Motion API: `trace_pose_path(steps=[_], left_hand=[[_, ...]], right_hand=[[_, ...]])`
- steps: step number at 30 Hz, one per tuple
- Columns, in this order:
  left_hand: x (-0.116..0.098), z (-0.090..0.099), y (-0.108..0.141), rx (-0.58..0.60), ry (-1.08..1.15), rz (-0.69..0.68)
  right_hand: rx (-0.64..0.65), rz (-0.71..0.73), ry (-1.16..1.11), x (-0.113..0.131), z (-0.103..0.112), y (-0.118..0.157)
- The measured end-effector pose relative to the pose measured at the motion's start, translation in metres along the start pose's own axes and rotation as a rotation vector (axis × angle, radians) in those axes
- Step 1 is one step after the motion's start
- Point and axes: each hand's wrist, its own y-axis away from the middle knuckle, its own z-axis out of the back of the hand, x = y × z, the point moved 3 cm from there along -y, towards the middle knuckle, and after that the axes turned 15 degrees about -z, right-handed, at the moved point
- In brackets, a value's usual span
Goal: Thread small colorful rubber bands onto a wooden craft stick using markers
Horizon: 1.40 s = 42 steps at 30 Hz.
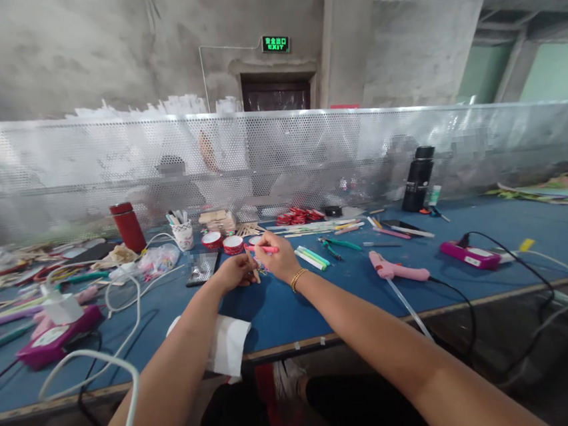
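Observation:
My right hand (279, 257), with a gold bracelet at its wrist, is closed around a pink pen (266, 248). The pen points left, toward my left hand (237, 272). Between the fingers of that left hand is a thin, light wooden stick (256, 274), close to the pen's tip; whether the tip touches it I cannot tell. Some small colourful pieces (262, 268) lie on the table just behind the stick, partly covered by my hands. A phone (202, 268) lies to the left of my left hand, and round red-edged tins (233, 244) stand behind it.
On the blue table (283, 313), a pink glue gun (397, 269), pliers (330, 249) and coloured sticks (312, 257) lie to the right. A patterned cup of pens (183, 235), a red flask (128, 228) and white cables (130, 341) are leftward. A perforated metal screen (297, 138) runs behind.

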Motion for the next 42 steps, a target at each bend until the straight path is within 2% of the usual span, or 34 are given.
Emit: trace_pose_path(steps=[21,31,38,42], left_hand=[[-0.0009,0.0003,0.0006,0.003,0.006,-0.007],[0.0014,0.0001,-0.0001,-0.005,0.028,0.006],[0.0004,-0.0001,0.0006,0.004,0.037,-0.013],[0.0009,0.0,0.0,0.002,0.037,0.004]], right_hand=[[0.025,0.03,0.008,0.0008,-0.0019,0.0008],[-0.031,0.017,0.028,-0.0006,0.0022,-0.0007],[0.011,0.044,0.04,0.0018,-0.002,0.0015],[-0.008,0.029,0.05,-0.0003,-0.0001,-0.0007]])
